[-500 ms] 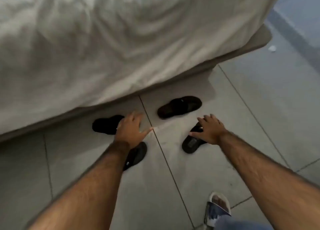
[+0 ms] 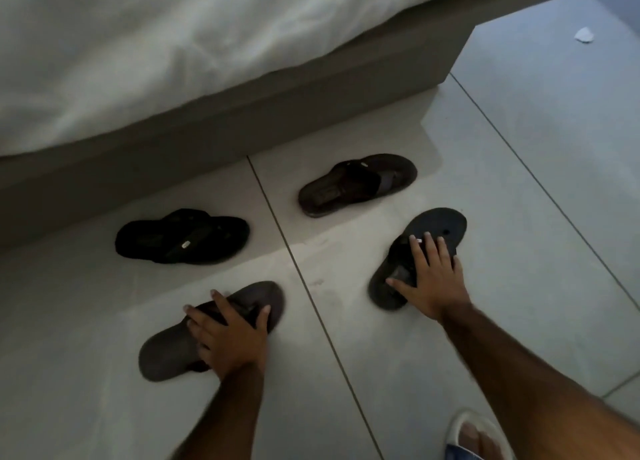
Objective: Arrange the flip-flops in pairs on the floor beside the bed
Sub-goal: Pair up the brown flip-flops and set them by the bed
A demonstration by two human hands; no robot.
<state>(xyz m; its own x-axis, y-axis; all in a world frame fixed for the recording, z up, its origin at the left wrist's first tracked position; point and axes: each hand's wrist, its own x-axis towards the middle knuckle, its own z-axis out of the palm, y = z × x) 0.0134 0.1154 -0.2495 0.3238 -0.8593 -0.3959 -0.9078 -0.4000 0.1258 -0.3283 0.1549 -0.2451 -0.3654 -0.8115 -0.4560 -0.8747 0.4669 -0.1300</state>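
Several dark flip-flops lie scattered on the pale tiled floor beside the bed. A black flip-flop point(image 2: 183, 237) rests near the bed base at the left. A brown flip-flop point(image 2: 356, 183) lies further right by the bed. My left hand point(image 2: 228, 338) lies across the strap of a grey-brown flip-flop point(image 2: 166, 350) in the near left, fingers curled over it. My right hand point(image 2: 431, 283) presses on a dark grey flip-flop point(image 2: 440, 222) at the right, fingers spread over its strap.
The bed point(image 2: 311, 89) with a white duvet fills the top, its beige base running diagonally. A scrap of white paper point(image 2: 584, 34) lies on the floor at the far right. My foot in a white sandal point(image 2: 476, 435) shows at the bottom right.
Both hands have come down onto flip-flops: the left now sits on the near left one, the right on the right one. The camera has moved closer and lower.
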